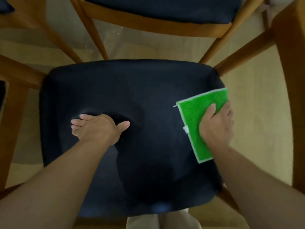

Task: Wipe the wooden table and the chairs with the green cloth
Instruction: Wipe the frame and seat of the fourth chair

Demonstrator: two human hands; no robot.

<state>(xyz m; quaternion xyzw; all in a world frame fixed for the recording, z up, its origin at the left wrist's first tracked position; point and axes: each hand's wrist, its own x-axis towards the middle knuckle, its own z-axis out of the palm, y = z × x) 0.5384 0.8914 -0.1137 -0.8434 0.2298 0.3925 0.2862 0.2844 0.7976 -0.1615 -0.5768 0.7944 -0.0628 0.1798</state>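
I look straight down on a wooden chair with a dark navy seat cushion point(140, 90). My left hand point(97, 128) lies flat on the cushion's left-middle, fingers apart, pressing a dent into it. My right hand point(216, 126) presses the green cloth point(194, 116) with a white edge onto the cushion's right side, fingers curled over the cloth. The cloth's far corner hangs past the seat's right edge.
A second chair with a dark seat point(165, 9) stands just beyond, its wooden legs point(92, 30) close to this seat. A thick wooden leg or post point(292, 80) rises at the right. Wooden rails point(18, 71) run at the left. Pale wood floor point(254, 113) surrounds the chairs.
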